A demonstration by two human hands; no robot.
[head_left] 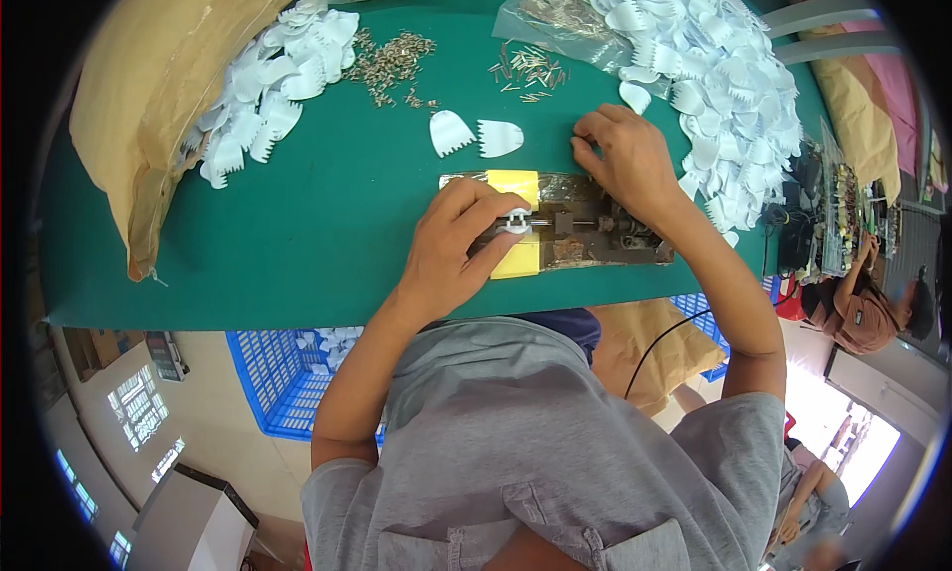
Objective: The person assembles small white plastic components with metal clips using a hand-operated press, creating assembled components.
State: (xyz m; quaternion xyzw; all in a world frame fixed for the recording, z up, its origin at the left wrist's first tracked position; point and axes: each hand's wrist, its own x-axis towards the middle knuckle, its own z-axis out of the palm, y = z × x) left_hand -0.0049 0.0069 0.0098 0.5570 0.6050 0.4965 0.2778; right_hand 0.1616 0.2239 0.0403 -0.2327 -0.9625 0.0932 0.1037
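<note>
My left hand (448, 246) pinches a small white plastic clip (515, 221) between thumb and fingers, over the yellow-taped middle of a metal jig (580, 249). A thin rod on the jig points at the clip's right side. My right hand (630, 160) hovers past the jig's upper right edge, fingers curled with thumb and forefinger near each other. Whether anything small sits in them I cannot make out. Just beyond the jig lie two loose white toothed pieces (451, 133), teeth facing each other. Small metal pins (534, 67) are spread out farther off.
White toothed pieces heap up at right (734, 85) and spill from a brown paper sack (149, 105) at left. Small metal springs (392, 63) lie between them. Below the green table (288, 254) stands a blue crate (268, 373). Other people sit at the far right.
</note>
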